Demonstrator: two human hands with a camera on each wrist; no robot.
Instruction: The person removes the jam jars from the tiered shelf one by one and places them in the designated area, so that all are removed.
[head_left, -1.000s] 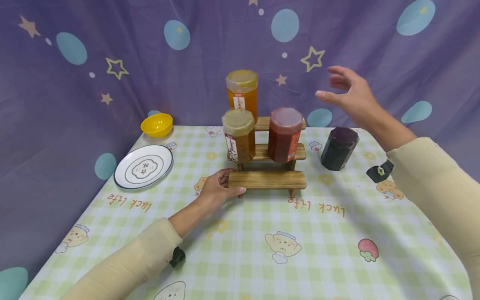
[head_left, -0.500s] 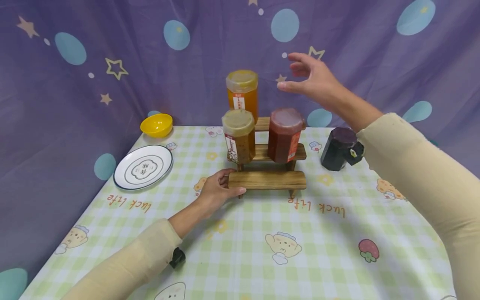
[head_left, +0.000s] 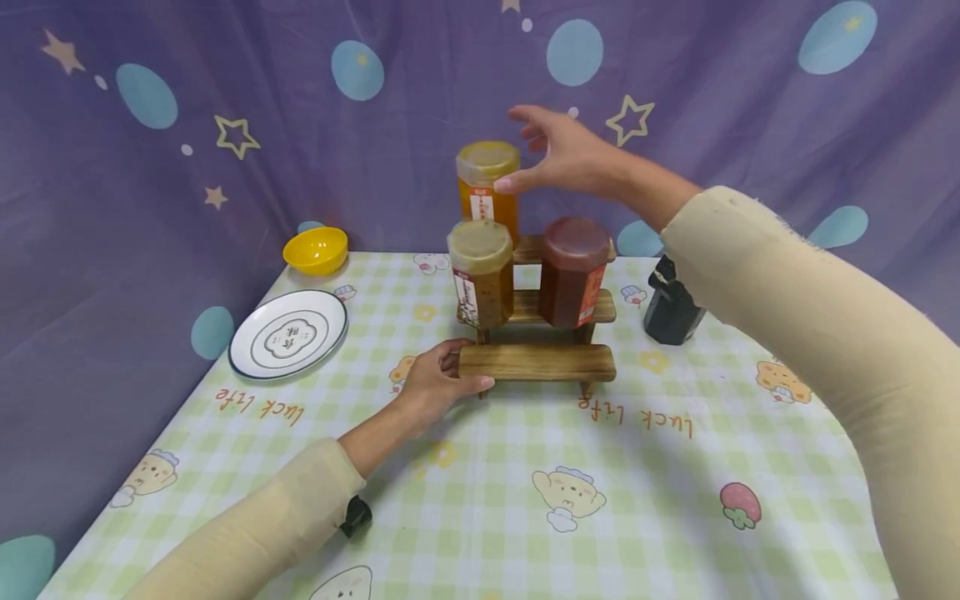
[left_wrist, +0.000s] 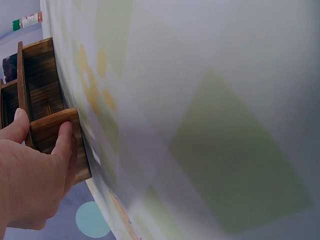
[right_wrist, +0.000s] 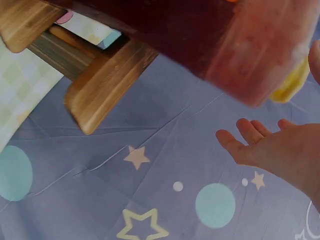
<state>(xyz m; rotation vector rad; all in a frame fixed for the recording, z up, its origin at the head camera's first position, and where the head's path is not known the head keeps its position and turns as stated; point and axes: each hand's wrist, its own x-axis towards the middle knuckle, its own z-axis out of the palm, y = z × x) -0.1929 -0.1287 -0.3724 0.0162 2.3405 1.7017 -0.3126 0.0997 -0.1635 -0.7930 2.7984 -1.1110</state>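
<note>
A three-tier wooden stand (head_left: 537,363) is on the table, its bottom step at the front. My left hand (head_left: 437,385) grips the left end of that step; in the left wrist view the thumb and fingers are on either side of the wood (left_wrist: 52,119). On the top step stands a jar of orange contents with a yellowish lid (head_left: 487,162). My right hand (head_left: 566,154), fingers spread and thumb apart, is beside that jar, its thumb overlapping it in the head view. The middle step bears a brown jar (head_left: 491,292) and a red jar (head_left: 573,283).
A dark jar (head_left: 670,321) stands right of the stand, partly hidden behind the right sleeve and its black wrist device. To the left are a white plate (head_left: 258,354) and a yellow bowl (head_left: 317,252). A purple curtain (head_left: 420,150) hangs behind the checked tablecloth (head_left: 480,500).
My right hand has moved left, from above the dark jar to beside the orange jar on the top step. My left hand has stayed on the stand.
</note>
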